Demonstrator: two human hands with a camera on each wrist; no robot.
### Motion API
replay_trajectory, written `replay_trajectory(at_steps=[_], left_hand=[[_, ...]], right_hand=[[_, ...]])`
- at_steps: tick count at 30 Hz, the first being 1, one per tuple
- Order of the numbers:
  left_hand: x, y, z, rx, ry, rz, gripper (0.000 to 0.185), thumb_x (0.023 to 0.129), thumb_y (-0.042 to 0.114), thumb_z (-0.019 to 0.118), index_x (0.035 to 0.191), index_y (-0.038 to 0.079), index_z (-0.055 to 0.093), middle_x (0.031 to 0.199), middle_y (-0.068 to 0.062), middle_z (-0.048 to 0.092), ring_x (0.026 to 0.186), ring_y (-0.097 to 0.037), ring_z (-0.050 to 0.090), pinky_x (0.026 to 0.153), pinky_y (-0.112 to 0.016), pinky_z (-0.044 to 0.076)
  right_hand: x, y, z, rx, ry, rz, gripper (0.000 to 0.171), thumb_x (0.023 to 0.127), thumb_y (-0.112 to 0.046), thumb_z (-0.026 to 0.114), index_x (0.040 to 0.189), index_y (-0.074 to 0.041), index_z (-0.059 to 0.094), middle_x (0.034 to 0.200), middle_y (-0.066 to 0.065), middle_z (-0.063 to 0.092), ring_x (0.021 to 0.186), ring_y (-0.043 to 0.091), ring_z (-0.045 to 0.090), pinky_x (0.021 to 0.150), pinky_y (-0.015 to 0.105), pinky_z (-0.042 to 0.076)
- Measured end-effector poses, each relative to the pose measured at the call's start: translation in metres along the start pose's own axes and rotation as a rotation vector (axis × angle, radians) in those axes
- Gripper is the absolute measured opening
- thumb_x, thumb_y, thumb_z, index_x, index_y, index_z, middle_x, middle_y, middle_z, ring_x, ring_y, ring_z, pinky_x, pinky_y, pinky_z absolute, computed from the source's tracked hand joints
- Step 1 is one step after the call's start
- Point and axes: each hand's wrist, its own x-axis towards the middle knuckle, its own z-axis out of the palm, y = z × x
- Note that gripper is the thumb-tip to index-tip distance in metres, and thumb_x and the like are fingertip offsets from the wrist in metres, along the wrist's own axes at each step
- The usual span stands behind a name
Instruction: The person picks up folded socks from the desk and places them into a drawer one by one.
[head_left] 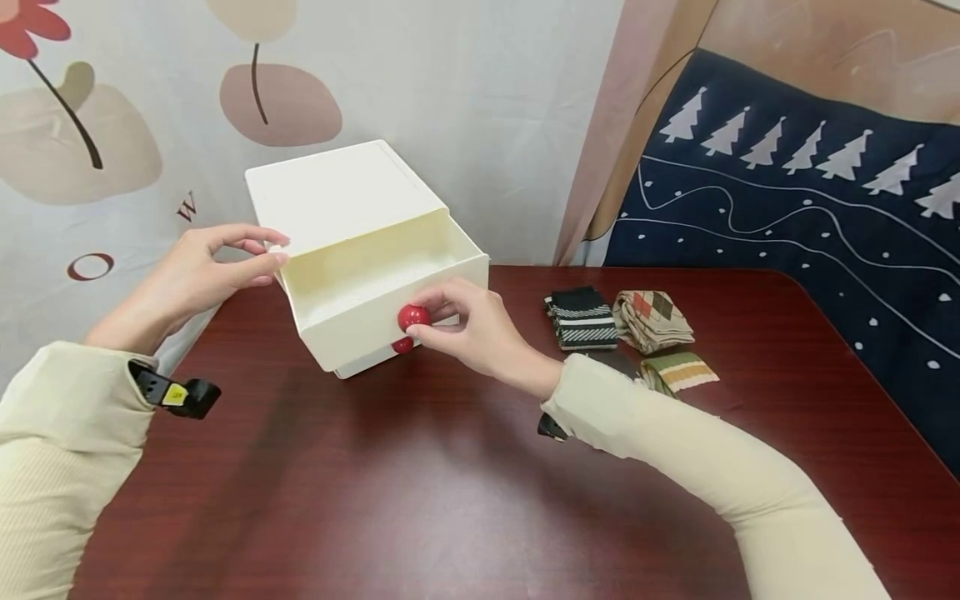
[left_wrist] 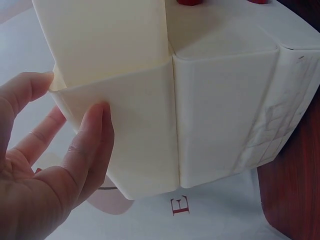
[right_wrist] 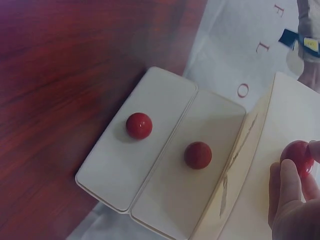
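A white drawer cabinet [head_left: 341, 192] stands on the table with its top drawer [head_left: 322, 337] pulled out; no contents show in the visible part of that drawer. My right hand [head_left: 472, 329] pinches the drawer's round red knob [head_left: 412, 317] between thumb and fingers. At the cabinet's front left edge, my left hand [head_left: 202, 275] grips the casing, thumb and fingertips close to the corner. The right wrist view shows two lower drawers pushed in, with a middle red knob [right_wrist: 198, 155] and a bottom red knob [right_wrist: 139, 125].
Right of the cabinet lie folded cloth pieces that look like socks: a black and white striped one [head_left: 581, 321], a beige argyle one [head_left: 652, 321] and a green striped one [head_left: 678, 372]. Behind the dark red table [head_left: 420, 500] hangs a printed curtain [head_left: 487, 100].
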Motion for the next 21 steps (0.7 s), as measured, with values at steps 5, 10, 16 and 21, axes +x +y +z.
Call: replay_trajectory(at_steps=[5, 10, 16, 21], left_hand=[[-0.001, 0.0, 0.0, -0.014, 0.004, -0.008, 0.038, 0.085, 0.034, 0.059, 0.117, 0.014, 0.055, 0.102, -0.006, 0.04, 0.071, 0.001, 0.061, 0.069, -0.005, 0.04], [0.0, 0.0, -0.001, -0.015, 0.0, -0.009, 0.039, 0.085, 0.034, 0.059, 0.118, 0.014, 0.054, 0.103, -0.006, 0.04, 0.072, 0.001, 0.061, 0.068, -0.005, 0.04], [0.0, -0.001, -0.001, -0.009, 0.003, -0.016, 0.036, 0.085, 0.034, 0.058, 0.116, 0.017, 0.055, 0.103, -0.005, 0.04, 0.071, 0.002, 0.061, 0.067, -0.006, 0.04], [-0.001, 0.0, 0.0, -0.006, 0.006, -0.019, 0.039, 0.085, 0.036, 0.058, 0.118, 0.016, 0.055, 0.103, -0.005, 0.041, 0.072, 0.002, 0.061, 0.067, -0.007, 0.039]], right_hand=[[-0.017, -0.004, -0.004, 0.012, -0.018, -0.019, 0.023, 0.074, -0.003, 0.071, 0.096, -0.003, 0.064, 0.091, 0.004, 0.058, 0.076, 0.012, 0.06, 0.074, 0.025, 0.053], [-0.032, -0.009, -0.008, -0.006, -0.024, -0.045, 0.024, 0.073, -0.004, 0.072, 0.096, -0.004, 0.065, 0.09, 0.003, 0.057, 0.078, 0.009, 0.061, 0.073, 0.022, 0.052], [-0.042, -0.013, -0.011, -0.024, -0.024, -0.066, 0.026, 0.072, -0.005, 0.073, 0.097, -0.005, 0.065, 0.091, 0.002, 0.057, 0.078, 0.008, 0.06, 0.072, 0.022, 0.053], [-0.046, -0.012, -0.011, -0.015, -0.021, -0.068, 0.027, 0.071, -0.003, 0.073, 0.097, -0.003, 0.064, 0.09, 0.002, 0.057, 0.079, 0.009, 0.06, 0.071, 0.023, 0.053]])
